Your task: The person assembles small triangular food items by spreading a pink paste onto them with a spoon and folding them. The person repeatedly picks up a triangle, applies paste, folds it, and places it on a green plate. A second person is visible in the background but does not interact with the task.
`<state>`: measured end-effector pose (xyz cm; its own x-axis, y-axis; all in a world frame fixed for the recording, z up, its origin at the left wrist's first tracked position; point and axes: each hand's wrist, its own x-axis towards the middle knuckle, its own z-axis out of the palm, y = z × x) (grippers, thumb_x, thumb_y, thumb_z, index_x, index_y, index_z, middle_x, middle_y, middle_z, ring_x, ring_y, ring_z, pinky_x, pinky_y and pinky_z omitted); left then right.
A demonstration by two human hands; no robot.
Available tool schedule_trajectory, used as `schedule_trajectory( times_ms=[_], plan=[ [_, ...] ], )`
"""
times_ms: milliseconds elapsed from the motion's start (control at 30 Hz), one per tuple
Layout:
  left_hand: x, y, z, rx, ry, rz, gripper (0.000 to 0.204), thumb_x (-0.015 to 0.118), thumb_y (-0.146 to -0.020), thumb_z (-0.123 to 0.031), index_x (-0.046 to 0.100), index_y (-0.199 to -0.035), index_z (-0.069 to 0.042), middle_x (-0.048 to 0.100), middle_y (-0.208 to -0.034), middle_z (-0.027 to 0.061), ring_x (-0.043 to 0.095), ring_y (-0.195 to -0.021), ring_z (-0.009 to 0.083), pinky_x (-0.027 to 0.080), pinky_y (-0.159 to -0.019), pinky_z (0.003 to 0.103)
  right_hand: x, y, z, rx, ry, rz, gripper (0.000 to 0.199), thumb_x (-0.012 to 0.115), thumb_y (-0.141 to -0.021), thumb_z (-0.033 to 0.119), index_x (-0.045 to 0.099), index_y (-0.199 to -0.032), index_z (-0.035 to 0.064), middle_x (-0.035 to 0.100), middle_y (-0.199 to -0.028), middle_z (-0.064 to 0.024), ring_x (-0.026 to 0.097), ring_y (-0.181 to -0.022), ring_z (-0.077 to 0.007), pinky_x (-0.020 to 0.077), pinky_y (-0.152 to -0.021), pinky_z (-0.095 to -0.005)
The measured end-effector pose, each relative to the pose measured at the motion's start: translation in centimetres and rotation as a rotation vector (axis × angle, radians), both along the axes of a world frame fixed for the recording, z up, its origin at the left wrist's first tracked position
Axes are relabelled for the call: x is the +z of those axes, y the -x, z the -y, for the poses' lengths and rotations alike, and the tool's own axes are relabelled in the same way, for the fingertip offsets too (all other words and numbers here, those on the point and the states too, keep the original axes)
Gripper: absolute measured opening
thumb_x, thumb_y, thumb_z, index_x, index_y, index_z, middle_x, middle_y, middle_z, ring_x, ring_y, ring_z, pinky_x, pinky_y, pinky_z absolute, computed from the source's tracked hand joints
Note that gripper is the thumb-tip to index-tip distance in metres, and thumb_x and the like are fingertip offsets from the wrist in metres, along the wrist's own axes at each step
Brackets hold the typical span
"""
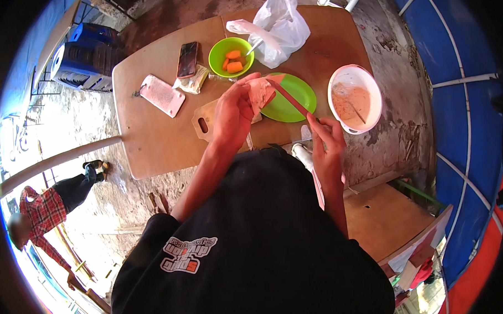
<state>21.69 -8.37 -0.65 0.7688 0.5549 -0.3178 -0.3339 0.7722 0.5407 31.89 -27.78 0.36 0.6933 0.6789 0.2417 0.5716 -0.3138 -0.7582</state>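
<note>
Pinkish flat piece [259,97] sits in the left hand [233,113], fingers bent against it, above the brown table [151,144]. At the table's right side, a white tub [378,103] contains pale mixture. A green plate [302,102] lies partly hidden behind the piece, near a lime bowl [213,60]. The right hand [328,137] has thumb and fingers clamped on a slim reddish utensil [291,99]; whether its tip touches the piece, I cannot tell. Orange chunks [235,67] lie in the bowl.

I wear a black short-sleeved shirt [271,239]; a pale lettered print [188,255] with orange touches sits toward seven o'clock.
</note>
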Motion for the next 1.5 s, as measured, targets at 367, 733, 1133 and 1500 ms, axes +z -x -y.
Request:
schedule_trajectory(
  times_ms=[367, 733, 1133, 1500],
  plan=[
    [-0.9, -4.0, 2.8, -0.004, 0.051, 0.008, 0.043, 0.040, -0.095, -0.011, 0.036, -0.134, 0.008, 0.048, -0.133, 0.0217, 0.051, -0.122, 0.0288, 0.041, -0.105, 0.041, -3.0, -6.5, 6.7, -0.197, 0.008, -0.323, 0.026, 0.052, -0.095, 0.010, 0.064, -0.117, 0.0030, 0.065, -0.093, -0.0082, 0.059, -0.073, -0.0124, 0.0463, -0.065, -0.0258],
    [-2.6, -4.3, 2.7, -0.064, 0.052, -0.119, 0.043, 0.036, -0.098, -0.008, 0.033, -0.136, 0.010, 0.041, -0.141, 0.0185, 0.043, -0.129, 0.0261, 0.032, -0.112, 0.040, -16.2, -18.7, 8.3, -0.287, 0.606, -0.010, 0.025, 0.054, -0.085, 0.016, 0.071, -0.102, 0.0104, 0.067, -0.097, -0.0198, 0.064, -0.093, -0.0353, 0.0508, -0.082, -0.0445],
    [-2.7, -5.5, 1.6, -0.073, 0.192, -0.019, 0.045, 0.038, -0.096, -0.007, 0.031, -0.137, 0.010, 0.042, -0.141, 0.0199, 0.044, -0.129, 0.0274, 0.032, -0.113, 0.042, -16.5, -19.6, 7.8, -0.200, 0.492, -0.537, 0.028, 0.051, -0.086, 0.016, 0.070, -0.103, 0.0056, 0.067, -0.075, -0.0147, 0.066, -0.067, -0.0215, 0.0501, -0.055, -0.0324],
    [-2.7, -4.8, 1.0, -0.105, 0.349, 0.081, 0.044, 0.041, -0.098, -0.013, 0.035, -0.136, 0.008, 0.047, -0.135, 0.0205, 0.049, -0.124, 0.0286, 0.040, -0.107, 0.041, -12.8, -18.0, 12.0, -0.272, 0.130, -1.109, 0.033, 0.051, -0.095, 0.020, 0.060, -0.124, 0.0078, 0.062, -0.077, -0.0032, 0.045, -0.053, -0.0038, 0.0361, -0.041, -0.0183]
  ],
)
